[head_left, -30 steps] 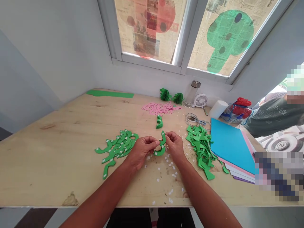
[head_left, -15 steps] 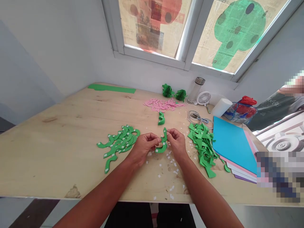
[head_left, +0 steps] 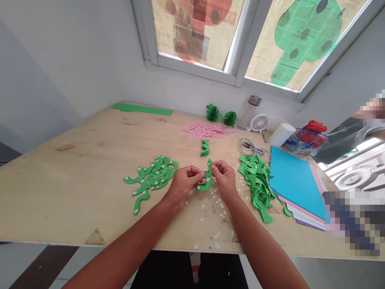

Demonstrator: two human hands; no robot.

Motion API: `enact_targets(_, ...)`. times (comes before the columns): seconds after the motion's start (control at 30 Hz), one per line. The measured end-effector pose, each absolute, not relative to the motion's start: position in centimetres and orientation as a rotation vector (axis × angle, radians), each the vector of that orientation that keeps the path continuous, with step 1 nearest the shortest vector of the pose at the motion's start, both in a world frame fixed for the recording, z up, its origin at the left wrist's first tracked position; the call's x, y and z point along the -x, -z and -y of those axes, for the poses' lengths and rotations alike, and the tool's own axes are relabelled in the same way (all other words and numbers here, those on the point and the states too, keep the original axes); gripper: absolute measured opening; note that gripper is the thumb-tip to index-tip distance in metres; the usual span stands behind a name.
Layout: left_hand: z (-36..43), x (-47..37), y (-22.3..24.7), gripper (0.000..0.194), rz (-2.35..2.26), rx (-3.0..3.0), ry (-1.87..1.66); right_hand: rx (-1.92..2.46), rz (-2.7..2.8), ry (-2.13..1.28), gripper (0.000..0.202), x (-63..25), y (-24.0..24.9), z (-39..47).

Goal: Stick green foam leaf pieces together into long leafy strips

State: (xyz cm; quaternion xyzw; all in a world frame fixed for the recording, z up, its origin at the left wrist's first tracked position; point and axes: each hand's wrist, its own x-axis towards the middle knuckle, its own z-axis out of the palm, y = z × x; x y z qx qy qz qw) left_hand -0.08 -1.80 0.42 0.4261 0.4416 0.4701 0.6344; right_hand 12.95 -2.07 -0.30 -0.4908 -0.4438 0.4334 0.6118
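Between my two hands is a curved green paper cutout (head_left: 205, 186) with small white squares on it. My left hand (head_left: 187, 180) pinches its left side with thumb and finger. The fingertips of my right hand (head_left: 224, 176) are closed on its upper right end. To the left lies a heap of similar green cutouts (head_left: 158, 173), also dotted with white squares. A small stack of green cutouts (head_left: 205, 148) sits just beyond my hands. Tiny white paper bits (head_left: 217, 235) are scattered over the wood below and beside the cutout.
Right of my hands are green scraps (head_left: 257, 180) and blue sheets (head_left: 296, 180) over other coloured paper. Farther back are pink cutouts (head_left: 207, 131), folded green shapes (head_left: 213, 113), scissors (head_left: 261, 151), a bottle (head_left: 251, 112), a small fan (head_left: 259, 122) and a white roll (head_left: 282, 135). A person (head_left: 343, 130) is at far right.
The camera view has shifted slightly. Both hands stay on the green cutout in nearly the same place, with hardly any movement of the fingers.
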Motion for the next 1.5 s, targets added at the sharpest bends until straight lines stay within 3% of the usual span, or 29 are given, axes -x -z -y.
enact_targets(1.5,2.80,-0.77,-0.31,0.025,-0.978,-1.171,-1.208,1.179,1.087,-0.947,0.023,-12.99,-0.12,2.37)
